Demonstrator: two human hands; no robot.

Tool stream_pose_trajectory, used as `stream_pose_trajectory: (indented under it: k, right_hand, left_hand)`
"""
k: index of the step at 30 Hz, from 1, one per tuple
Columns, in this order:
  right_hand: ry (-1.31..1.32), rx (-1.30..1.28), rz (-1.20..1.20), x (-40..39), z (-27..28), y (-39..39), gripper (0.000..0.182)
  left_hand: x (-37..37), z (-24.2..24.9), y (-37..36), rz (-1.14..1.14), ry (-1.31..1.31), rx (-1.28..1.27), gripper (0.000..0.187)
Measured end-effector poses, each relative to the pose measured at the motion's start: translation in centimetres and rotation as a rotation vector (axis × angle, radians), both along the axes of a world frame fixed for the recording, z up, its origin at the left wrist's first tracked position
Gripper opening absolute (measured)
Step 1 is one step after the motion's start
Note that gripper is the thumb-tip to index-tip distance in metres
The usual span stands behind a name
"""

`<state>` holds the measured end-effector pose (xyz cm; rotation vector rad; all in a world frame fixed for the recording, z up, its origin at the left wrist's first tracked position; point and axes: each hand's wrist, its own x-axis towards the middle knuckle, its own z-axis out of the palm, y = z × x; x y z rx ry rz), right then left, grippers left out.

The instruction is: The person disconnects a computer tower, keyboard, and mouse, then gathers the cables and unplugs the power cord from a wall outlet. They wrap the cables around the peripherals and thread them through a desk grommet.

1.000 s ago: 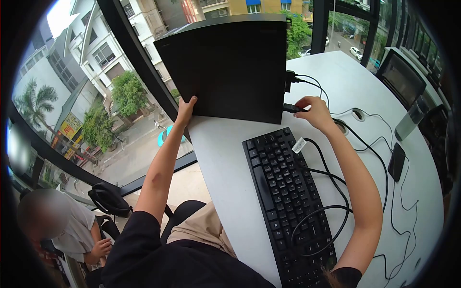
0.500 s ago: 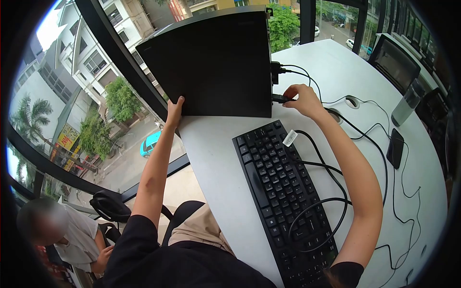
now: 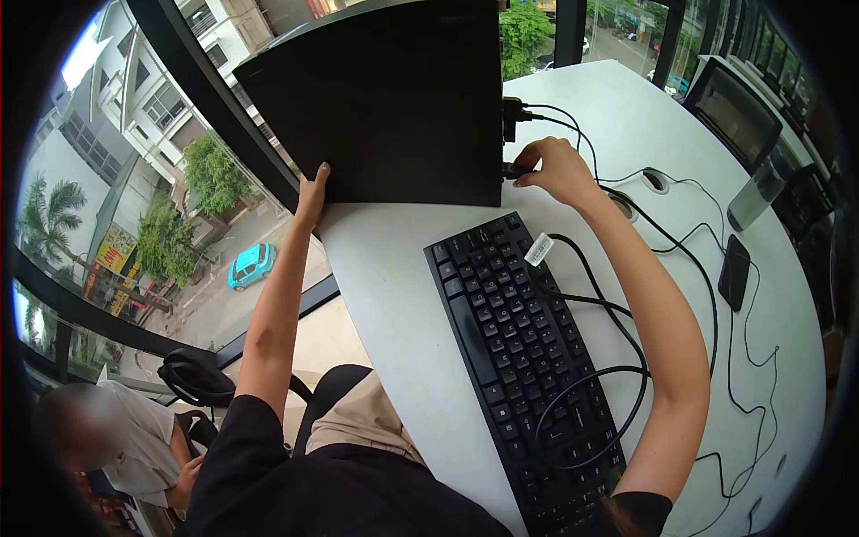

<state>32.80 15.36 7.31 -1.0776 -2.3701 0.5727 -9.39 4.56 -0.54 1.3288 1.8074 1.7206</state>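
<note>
A large black computer case (image 3: 385,107) stands at the far left end of the white table (image 3: 385,295). My left hand (image 3: 313,191) grips its near left edge, thumb on the broad face. At the case's right side, my right hand (image 3: 557,170) pinches a black cable plug (image 3: 513,170) against the ports. How deep the plug sits is hidden. Just above it, other black connectors (image 3: 516,113) with cables stick out of the same side. A black keyboard (image 3: 523,358) lies in front of me, with a looped black cable (image 3: 641,394) and a white cable label (image 3: 539,250) over it.
Right of my arm lie a black phone (image 3: 735,273), thin wires and a clear bottle (image 3: 756,201). Cable holes (image 3: 656,181) open in the tabletop. A chair (image 3: 735,115) stands beyond. Windows line the left, where another person (image 3: 134,438) sits low.
My right hand has moved closer to the case's side with the plug, so less of the plug shows. My left hand keeps its grip. The whole view has shifted slightly.
</note>
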Motion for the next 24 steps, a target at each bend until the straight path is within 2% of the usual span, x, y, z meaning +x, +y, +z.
stream_pose_trajectory:
  k: [4, 9, 12, 14, 15, 16, 17, 19, 21, 24]
  right_hand:
    - [0.061, -0.027, -0.046, 0.0, 0.0, -0.8, 0.026]
    - [0.028, 0.075, -0.029, -0.3, -0.1, -1.3, 0.024]
    - [0.033, 0.159, -0.090, -0.6, -0.2, -2.4, 0.019]
    - [-0.041, 0.222, -0.022, -0.5, 0.5, -2.2, 0.020]
    - [-0.030, 0.217, -0.024, -0.6, 0.8, -2.4, 0.020]
    - [0.016, 0.183, -0.024, -0.8, 0.8, -2.3, 0.019]
    - [0.050, 0.139, -0.021, -0.9, 0.5, -2.0, 0.019]
    - [0.065, 0.236, 0.080, -0.9, 0.3, -1.6, 0.021]
    - [0.059, 0.156, 0.082, -1.2, 0.6, -1.8, 0.023]
    - [0.021, 0.108, 0.080, -1.0, 0.1, -1.4, 0.027]
  left_hand:
    - [0.1, 0.4, 0.2, 0.002, -0.010, -0.029, 0.073]
    - [1.1, 0.9, -0.5, 0.100, 0.040, -0.048, 0.075]
    - [1.2, 1.4, -0.7, 0.012, 0.039, -0.054, 0.076]
    - [1.0, 0.9, -0.4, 0.133, 0.093, -0.086, 0.079]
    - [-0.2, -0.2, 0.2, 0.124, 0.091, -0.082, 0.082]
    - [3.3, 3.2, -1.8, 0.111, 0.011, -0.115, 0.082]
    - [0.7, 0.8, -0.2, 0.082, 0.092, -0.048, 0.080]
    - [2.5, 2.9, -1.5, 0.042, 0.031, -0.025, 0.079]
    - [1.9, 2.5, -0.9, -0.071, -0.069, -0.006, 0.078]
    - [1.8, 2.5, -1.2, -0.046, -0.034, 0.030, 0.083]
